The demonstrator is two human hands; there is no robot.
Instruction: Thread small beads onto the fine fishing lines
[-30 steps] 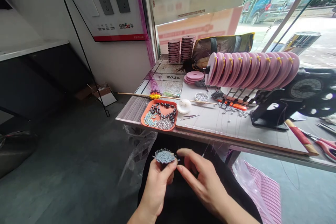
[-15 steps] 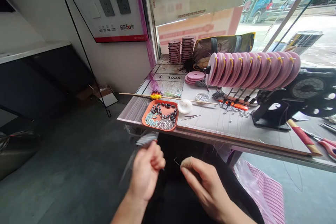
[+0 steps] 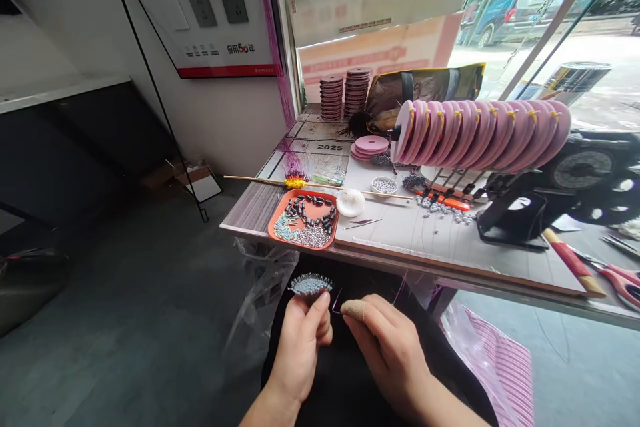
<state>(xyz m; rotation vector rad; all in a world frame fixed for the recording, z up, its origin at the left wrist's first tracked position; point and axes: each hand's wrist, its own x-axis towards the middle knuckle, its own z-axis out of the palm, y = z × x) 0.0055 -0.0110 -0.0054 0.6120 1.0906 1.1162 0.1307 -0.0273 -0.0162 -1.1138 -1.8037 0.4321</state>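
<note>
My left hand [image 3: 303, 333] is closed around the lower end of a bundle of fine grey pin-like pieces [image 3: 311, 284]. The bundle's small ends fan out above my thumb, and the rest is hidden in my fist. Close beside it, my right hand [image 3: 383, 337] is closed, with thumb and index fingertip pinching a thin bent wire [image 3: 337, 302]. Tan tape wraps that index finger. The wire points up toward the bundle, with a small space between them. Both hands are over a dark-clothed lap, in front of the table edge.
An orange tray [image 3: 273, 230] holds black pieces, silver beads and pale green pieces. Pink discs [image 3: 480, 133] hang in a row beside a black machine [image 3: 580, 170]. Scissors [image 3: 623, 280], a white dish [image 3: 351, 203] and loose grey beads [image 3: 445, 212] lie on the table [image 3: 400, 240].
My left hand has moved right, closer to my right hand, and now holds the grey bundle upright and in clearer view. My right hand has barely moved and keeps the wire pinched.
</note>
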